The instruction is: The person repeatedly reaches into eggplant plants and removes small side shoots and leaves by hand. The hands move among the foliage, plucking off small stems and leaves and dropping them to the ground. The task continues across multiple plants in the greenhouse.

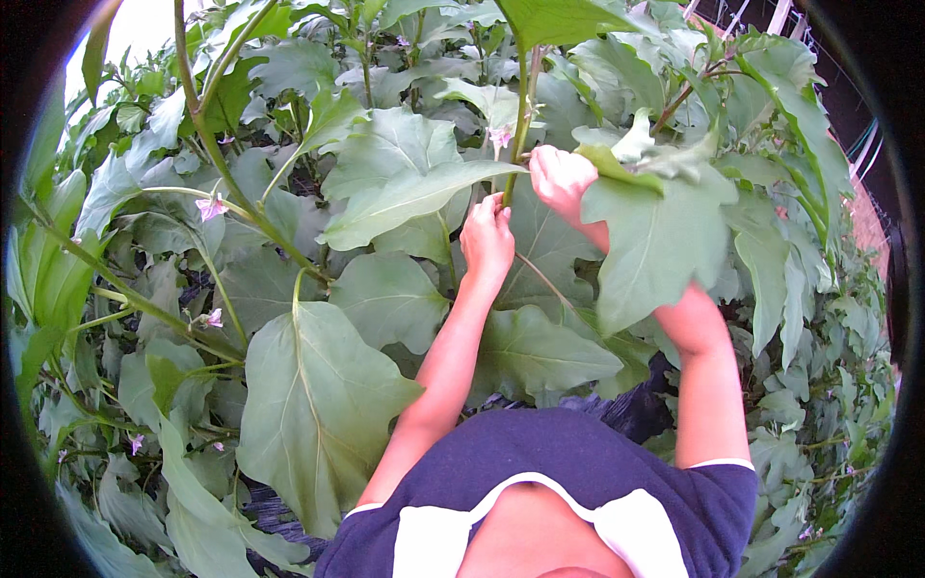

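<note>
My left hand (488, 235) is closed around the upright green stem (518, 119) of an eggplant plant, thumb and fingertips meeting at it. Just right of that stem and a little higher is my right hand (560, 177), its fingers curled; whether anything is pinched in them cannot be made out. A broad leaf (661, 231) covers part of my right forearm. Another large leaf (419, 195) reaches from the left to the stem, just above my left hand. Close by the stem hangs a pale purple flower (501, 136).
Thick branching stems (224, 170) rise on the left, bearing a pink-purple flower (211, 207). A big leaf (318, 404) hangs beside my left forearm. Dark plastic sheeting (278, 516) shows on the ground between leaves. Dense foliage continues on both sides; reddish soil (867, 224) lies at far right.
</note>
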Demonstrator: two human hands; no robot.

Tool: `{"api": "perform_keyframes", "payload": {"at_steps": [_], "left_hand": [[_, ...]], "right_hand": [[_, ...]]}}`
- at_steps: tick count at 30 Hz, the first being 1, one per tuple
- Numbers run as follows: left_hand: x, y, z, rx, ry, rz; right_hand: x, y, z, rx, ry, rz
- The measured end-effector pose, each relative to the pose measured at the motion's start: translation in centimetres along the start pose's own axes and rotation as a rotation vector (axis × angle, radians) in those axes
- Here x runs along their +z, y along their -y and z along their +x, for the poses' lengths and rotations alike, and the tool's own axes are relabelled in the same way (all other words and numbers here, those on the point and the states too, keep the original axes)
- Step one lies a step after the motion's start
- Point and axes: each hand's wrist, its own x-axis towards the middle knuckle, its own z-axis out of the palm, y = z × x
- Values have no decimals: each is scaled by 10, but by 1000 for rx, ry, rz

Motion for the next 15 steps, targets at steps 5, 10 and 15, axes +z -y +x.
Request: {"api": "perform_keyframes", "payload": {"at_steps": [5, 10, 15], "left_hand": [[2, -4, -3, -28, 2, -7], [12, -2, -3, -42, -7, 19], [3, -16, 3, -71, 33, -88]], "right_hand": [[-7, 29, -6, 386, 227, 145], [4, 52, -19, 908, 330, 608], [-9, -8, -67, 310, 752, 854]]}}
